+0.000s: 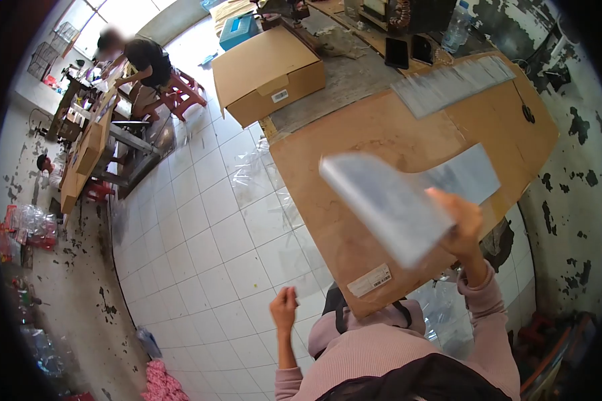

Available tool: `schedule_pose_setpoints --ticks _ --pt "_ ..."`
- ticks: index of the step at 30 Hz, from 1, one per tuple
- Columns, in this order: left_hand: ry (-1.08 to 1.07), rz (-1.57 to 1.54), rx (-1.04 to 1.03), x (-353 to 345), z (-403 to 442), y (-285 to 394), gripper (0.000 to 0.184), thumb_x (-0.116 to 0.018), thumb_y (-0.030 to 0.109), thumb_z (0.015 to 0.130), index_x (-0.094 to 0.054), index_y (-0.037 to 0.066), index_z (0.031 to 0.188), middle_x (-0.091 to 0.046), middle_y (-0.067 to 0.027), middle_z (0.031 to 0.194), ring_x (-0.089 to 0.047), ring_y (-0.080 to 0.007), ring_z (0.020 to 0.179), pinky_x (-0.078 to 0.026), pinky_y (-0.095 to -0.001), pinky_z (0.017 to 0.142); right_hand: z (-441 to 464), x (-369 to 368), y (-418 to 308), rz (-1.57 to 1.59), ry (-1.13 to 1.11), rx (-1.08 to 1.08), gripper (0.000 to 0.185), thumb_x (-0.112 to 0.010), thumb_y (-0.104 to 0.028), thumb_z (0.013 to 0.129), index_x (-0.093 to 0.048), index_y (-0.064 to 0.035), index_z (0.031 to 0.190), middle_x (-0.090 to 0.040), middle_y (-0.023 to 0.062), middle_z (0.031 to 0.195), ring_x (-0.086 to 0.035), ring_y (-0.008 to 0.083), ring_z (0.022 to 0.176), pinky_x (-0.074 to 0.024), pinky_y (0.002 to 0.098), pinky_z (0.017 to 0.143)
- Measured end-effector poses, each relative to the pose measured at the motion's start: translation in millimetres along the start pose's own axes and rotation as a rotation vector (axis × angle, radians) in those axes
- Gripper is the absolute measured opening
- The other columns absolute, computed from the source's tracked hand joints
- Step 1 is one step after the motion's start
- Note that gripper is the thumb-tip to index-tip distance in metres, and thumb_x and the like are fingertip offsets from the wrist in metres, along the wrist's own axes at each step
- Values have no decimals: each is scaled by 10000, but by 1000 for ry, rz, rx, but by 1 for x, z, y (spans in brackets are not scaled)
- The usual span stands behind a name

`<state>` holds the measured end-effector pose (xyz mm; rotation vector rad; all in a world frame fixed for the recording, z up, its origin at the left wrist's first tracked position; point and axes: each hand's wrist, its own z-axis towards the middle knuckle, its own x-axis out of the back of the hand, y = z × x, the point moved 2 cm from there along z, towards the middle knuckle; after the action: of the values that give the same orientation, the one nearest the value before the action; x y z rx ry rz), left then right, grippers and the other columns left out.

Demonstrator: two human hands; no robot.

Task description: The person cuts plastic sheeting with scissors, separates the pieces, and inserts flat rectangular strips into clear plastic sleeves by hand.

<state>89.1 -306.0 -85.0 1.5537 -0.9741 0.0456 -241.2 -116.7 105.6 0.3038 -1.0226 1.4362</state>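
Note:
My right hand (463, 224) grips a greyish plastic sheet or thin stack of sheets (384, 207) by its near right side. Motion blurs the sheet, and it is raised and tilted above the cardboard-covered table. Under and behind it, another pale grey sheet (465, 175) lies on the cardboard (328, 220), partly hidden. My left hand (284, 307) hangs apart from the table, over the tiled floor. Its fingers are curled closed, and nothing shows in them.
Farther back on the table lie long grey plastic sheets (453, 85), scissors (528, 115), two phones (396, 53) and a bottle (457, 28). A cardboard box (267, 73) stands at the far left corner, with a blue box (239, 31) behind. Two people work at another table (90, 144).

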Motion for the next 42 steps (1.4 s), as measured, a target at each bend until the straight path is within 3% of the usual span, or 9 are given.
schedule_pose_setpoints --ticks 9,14,18,25,29,32,34,37,42 --pt "109 740 473 131 -2 -204 230 -522 276 870 -630 73 858 -640 -114 745 -633 -216 702 -475 -354 637 36 145 7 678 1165 -633 403 -571 -205 873 -513 75 1157 -566 136 1131 -580 200 942 -467 308 817" --pt "313 799 820 119 0 -179 343 -547 333 851 -573 97 1097 -609 -183 1058 -578 -290 1011 -448 -406 840 -24 100 105 1059 1039 -844 426 -545 -230 888 -478 51 1202 -545 99 1166 -540 222 1028 -430 322 902" --pt "173 13 236 44 47 -233 540 -434 443 918 -450 25 1260 -524 -167 1208 -517 -276 1101 -411 -374 910 -120 19 225 1018 979 -1075 496 -567 -263 876 -434 47 1240 -506 112 1217 -511 242 1075 -396 337 936" --pt "98 -461 334 -84 34 65 489 -440 414 927 -486 28 1223 -587 -170 1101 -568 -236 1015 -435 -305 838 -124 6 234 711 841 -1358 512 -588 -401 857 -572 70 1059 -588 105 1045 -559 192 900 -448 307 810" --pt "128 -54 258 -106 20 115 477 -600 393 827 -534 -1 1088 -641 -207 944 -627 -285 885 -477 -346 756 -153 41 261 330 62 -1599 565 -507 -491 877 -612 64 845 -615 124 795 -580 220 767 -465 347 731" --pt "199 0 252 -110 18 117 432 -595 382 832 -553 -8 1013 -627 -207 833 -615 -266 763 -468 -355 688 -93 56 198 -592 -435 -1330 531 -512 -481 866 -588 44 843 -601 169 841 -573 286 820 -452 387 760" --pt "212 68 253 -105 13 114 399 -574 368 850 -565 -16 959 -612 -206 736 -598 -244 658 -458 -359 628 -76 26 158 -691 -103 -608 487 -541 -447 841 -562 26 955 -577 189 931 -540 330 904 -431 399 804" --pt "246 52 222 -102 13 103 367 -547 339 874 -577 -27 891 -537 -145 599 -466 -161 548 -407 -335 539 -55 -35 57 14 -438 -184 626 -673 -396 698 -486 -109 1221 -418 212 1220 -403 370 1131 -296 528 961" --pt "231 -87 209 -96 16 93 336 -537 285 897 -576 -33 794 -477 26 600 -384 -51 585 -330 -233 499 -78 -115 0 -16 -530 28 742 -695 -428 660 -423 -167 1299 -350 228 1320 -313 370 1258 -179 596 1033"
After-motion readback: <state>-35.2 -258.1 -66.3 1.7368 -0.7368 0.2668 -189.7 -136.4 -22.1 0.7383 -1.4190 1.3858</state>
